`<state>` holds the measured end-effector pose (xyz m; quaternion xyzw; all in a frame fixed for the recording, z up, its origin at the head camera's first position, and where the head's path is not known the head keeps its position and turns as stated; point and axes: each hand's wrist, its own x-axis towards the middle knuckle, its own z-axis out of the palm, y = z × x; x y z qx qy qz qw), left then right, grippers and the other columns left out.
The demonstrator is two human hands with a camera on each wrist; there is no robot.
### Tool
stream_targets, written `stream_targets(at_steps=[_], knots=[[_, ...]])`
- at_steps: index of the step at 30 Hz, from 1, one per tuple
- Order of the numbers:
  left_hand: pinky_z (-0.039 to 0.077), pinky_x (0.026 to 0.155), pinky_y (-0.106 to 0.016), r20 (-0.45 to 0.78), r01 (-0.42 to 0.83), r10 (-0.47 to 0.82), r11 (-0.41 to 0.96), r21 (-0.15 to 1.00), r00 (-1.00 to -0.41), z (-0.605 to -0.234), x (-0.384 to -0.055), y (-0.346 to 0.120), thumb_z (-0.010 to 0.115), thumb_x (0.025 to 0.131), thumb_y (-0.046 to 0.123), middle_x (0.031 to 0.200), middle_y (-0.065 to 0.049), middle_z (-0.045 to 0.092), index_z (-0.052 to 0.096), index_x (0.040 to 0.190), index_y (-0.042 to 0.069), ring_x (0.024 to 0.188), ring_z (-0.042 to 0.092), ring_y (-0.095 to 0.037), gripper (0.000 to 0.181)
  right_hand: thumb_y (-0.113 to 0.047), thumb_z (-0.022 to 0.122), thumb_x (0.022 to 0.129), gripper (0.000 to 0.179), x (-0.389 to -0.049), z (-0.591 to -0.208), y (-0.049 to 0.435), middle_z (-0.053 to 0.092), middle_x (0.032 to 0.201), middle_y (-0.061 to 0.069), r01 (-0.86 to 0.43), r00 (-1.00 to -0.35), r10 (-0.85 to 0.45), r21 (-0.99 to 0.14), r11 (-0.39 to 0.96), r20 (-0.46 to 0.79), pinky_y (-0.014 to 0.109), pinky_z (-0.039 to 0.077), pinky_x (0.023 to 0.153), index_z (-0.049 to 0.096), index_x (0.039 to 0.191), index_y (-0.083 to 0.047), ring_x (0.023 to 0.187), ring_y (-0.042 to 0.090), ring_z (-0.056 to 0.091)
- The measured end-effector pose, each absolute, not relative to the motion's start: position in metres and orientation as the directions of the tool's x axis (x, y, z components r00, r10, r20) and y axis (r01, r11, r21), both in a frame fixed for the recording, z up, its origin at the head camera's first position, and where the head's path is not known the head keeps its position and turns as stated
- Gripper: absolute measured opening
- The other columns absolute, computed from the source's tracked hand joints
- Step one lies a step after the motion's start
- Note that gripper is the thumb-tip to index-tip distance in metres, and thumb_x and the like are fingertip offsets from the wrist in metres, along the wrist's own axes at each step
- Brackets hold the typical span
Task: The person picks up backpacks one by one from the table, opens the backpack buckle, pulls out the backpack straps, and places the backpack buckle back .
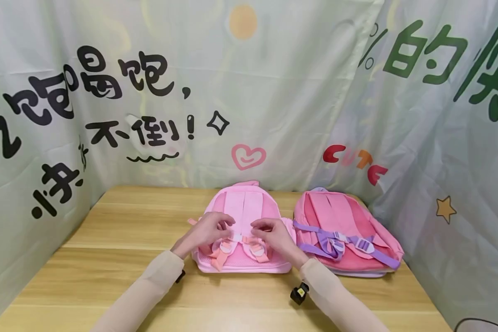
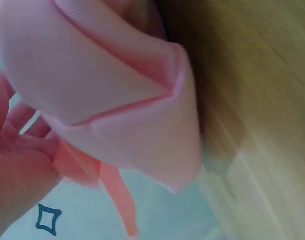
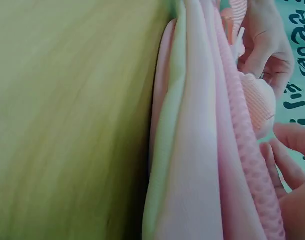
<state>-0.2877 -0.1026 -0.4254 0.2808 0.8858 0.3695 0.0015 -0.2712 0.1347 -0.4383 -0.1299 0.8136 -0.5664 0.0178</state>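
A light pink backpack (image 1: 245, 203) lies on the wooden table with its shoulder-strap side up. Orange webbing straps (image 1: 221, 258) with pale buckles (image 1: 257, 249) are gathered across its lower half. Over the left strap hovers my left hand (image 1: 209, 230), its fingers loosely bent and apart from the thumb. My right hand (image 1: 275, 235) is over the right strap, thumb and fingers also parted. In the left wrist view, pink fabric (image 2: 117, 100) covers much of the left hand (image 2: 22, 155). The right wrist view has the right hand (image 3: 295, 175) beside the backpack's mesh padding (image 3: 255, 155), holding nothing visible.
A darker pink backpack (image 1: 357, 212) with purple straps (image 1: 311, 251) lies on the table (image 1: 120, 230) to the right, close beside the first. Printed cloth curtains (image 1: 274, 115) stand behind the table and along both sides.
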Motion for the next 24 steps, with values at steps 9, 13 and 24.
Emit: stream_targets(at_steps=[9,13,24], knots=[[0.048,0.056,-0.023,0.079,0.486,0.569,0.612,0.624,-0.818,-0.425,-0.288,-0.099,0.073,0.084,0.003,0.074,0.001,0.061,0.072,0.106,0.005,0.050,0.054,-0.007,0.022,-0.004,0.075,0.083,0.026,-0.273,-0.449,0.124,0.072,0.094,0.018,-0.203,-0.941,-0.331,-0.900,0.385,0.070,0.017,0.047,0.065,0.071,0.108,0.004,0.076,0.009,0.058],[0.046,0.059,-0.023,0.104,0.548,0.600,0.629,0.551,-0.793,-0.424,-0.288,-0.097,0.072,0.082,0.001,0.071,0.004,0.059,0.074,0.100,0.008,0.054,0.052,-0.005,0.019,-0.003,0.076,0.081,0.026,-0.272,-0.449,0.121,0.072,0.089,0.012,-0.206,-0.939,-0.339,-0.887,0.414,0.061,0.018,0.048,0.064,0.073,0.106,0.000,0.075,0.008,0.059],[0.039,0.047,-0.019,0.111,0.541,0.599,0.607,0.582,-0.793,-0.432,-0.288,-0.097,0.072,0.086,0.004,0.073,0.005,0.061,0.075,0.101,0.011,0.051,0.048,-0.002,0.017,-0.016,0.083,0.075,0.030,-0.273,-0.450,0.116,0.070,0.080,0.000,-0.267,-0.938,-0.337,-0.777,0.571,0.075,0.020,0.047,0.062,0.075,0.104,-0.009,0.068,0.006,0.057]])
